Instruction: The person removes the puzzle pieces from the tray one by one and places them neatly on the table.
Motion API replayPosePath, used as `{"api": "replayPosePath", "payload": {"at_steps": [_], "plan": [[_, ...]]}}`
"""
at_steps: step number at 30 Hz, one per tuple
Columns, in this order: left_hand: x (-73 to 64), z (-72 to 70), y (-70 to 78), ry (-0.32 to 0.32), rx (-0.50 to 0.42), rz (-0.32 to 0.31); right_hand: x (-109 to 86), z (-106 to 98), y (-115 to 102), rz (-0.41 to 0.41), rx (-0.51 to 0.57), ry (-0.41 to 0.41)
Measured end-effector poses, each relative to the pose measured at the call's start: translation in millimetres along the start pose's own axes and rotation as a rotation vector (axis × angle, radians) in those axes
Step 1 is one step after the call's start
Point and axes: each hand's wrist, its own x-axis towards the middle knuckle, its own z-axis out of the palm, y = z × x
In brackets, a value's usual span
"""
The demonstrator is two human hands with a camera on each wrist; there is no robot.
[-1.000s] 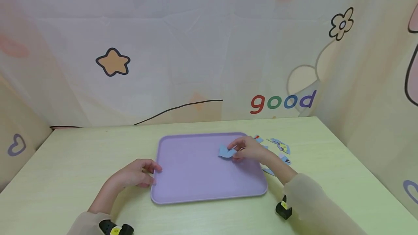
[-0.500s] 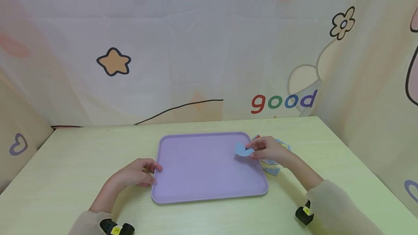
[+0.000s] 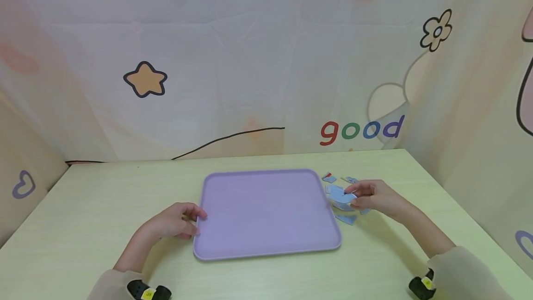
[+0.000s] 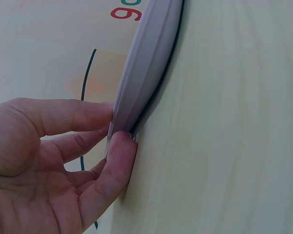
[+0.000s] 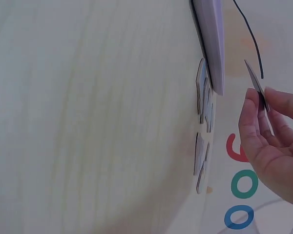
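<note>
A purple tray (image 3: 266, 216) lies flat on the table. My left hand (image 3: 176, 220) pinches the tray's left rim; in the left wrist view, the fingers of that hand (image 4: 63, 156) meet the tray's edge (image 4: 146, 63) from both sides. Beyond the right rim, my right hand (image 3: 376, 196) pinches a light blue puzzle piece (image 3: 341, 195) by its edge. In the right wrist view the held puzzle piece (image 5: 254, 75) is seen edge-on, raised above the tabletop, between thumb and fingers. Parts of the loose pieces beneath it are hidden.
Several loose puzzle pieces lie right of the tray, among them one with red (image 3: 329, 178) at the back and a blue one (image 3: 346, 219) nearer the front. A printed curtain (image 3: 225, 82) hangs behind the table (image 3: 125, 189).
My right hand has moved right with the puzzle piece, from over the tray to above the loose pieces. My left hand and the tray have stayed put.
</note>
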Motion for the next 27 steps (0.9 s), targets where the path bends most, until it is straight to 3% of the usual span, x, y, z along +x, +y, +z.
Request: {"api": "replayPosePath", "payload": {"at_steps": [7, 27], "plan": [[0.6, -0.1, -0.9, -0.001, 0.001, 0.002, -16.6, -13.4, 10.7, 0.024, 0.024, -0.030], [1.8, 0.1, -3.2, 0.000, 0.002, 0.004, -49.8, -38.1, 34.2, 0.020, 0.059, -0.237]]}}
